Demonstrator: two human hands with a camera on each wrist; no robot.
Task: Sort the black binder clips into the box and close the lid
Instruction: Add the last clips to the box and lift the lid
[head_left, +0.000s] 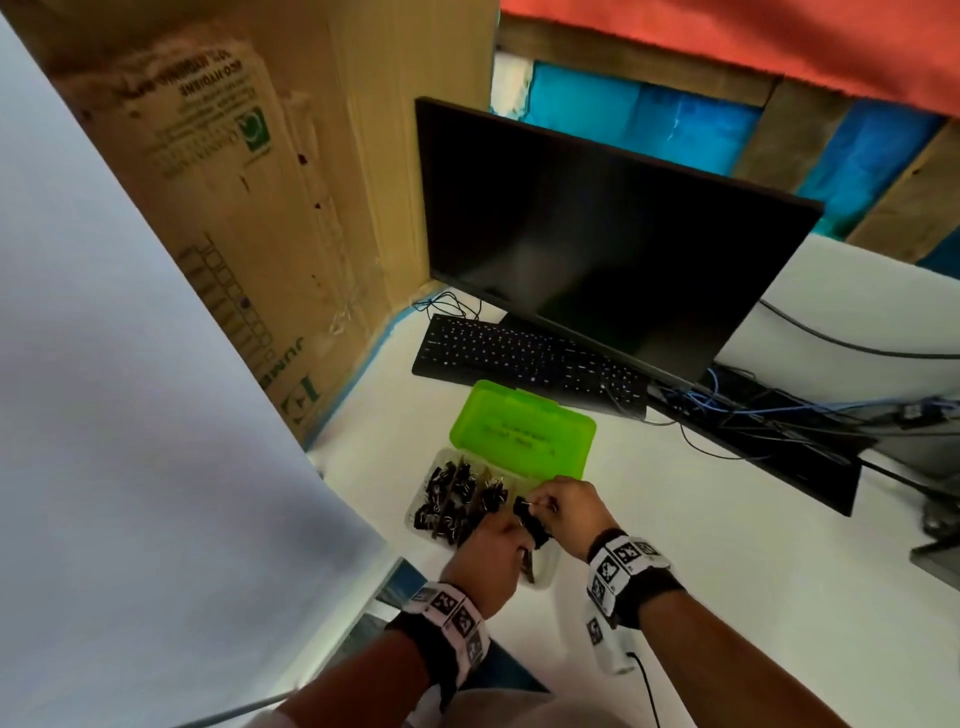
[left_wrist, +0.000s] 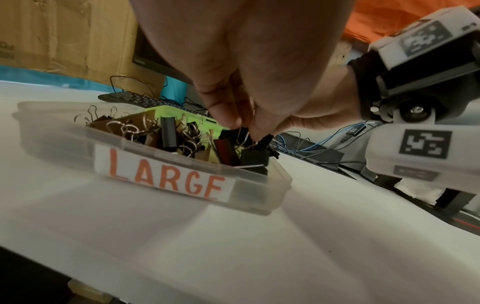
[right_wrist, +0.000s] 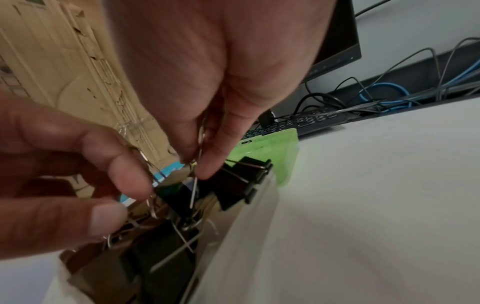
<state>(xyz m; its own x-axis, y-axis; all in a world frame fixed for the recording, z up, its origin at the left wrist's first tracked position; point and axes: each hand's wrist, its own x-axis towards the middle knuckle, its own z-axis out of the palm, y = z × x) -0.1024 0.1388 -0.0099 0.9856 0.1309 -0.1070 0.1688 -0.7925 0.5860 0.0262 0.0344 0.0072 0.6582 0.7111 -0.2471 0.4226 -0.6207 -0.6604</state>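
Observation:
A clear plastic box (left_wrist: 64, 139) labelled LARGE sits on the white desk, its green lid (head_left: 524, 431) swung open behind it. Several black binder clips (head_left: 452, 499) with wire handles fill its compartments. Over the box's right end, my left hand (head_left: 491, 545) and right hand (head_left: 563, 506) meet on a tangle of black clips (head_left: 530, 519). In the right wrist view my right hand (right_wrist: 197, 164) pinches a wire handle above two joined black clips (right_wrist: 233, 183), and my left hand (right_wrist: 124, 195) pinches the wire of a neighbouring black clip (right_wrist: 174, 197). In the left wrist view my left hand (left_wrist: 241, 125) is curled down onto the clips.
A black keyboard (head_left: 524, 358) and a dark monitor (head_left: 597, 234) stand just behind the lid. A tall cardboard box (head_left: 260, 182) rises at the left, next to a white panel (head_left: 104, 415). Loose black and blue cables (head_left: 753, 410) trail at the right.

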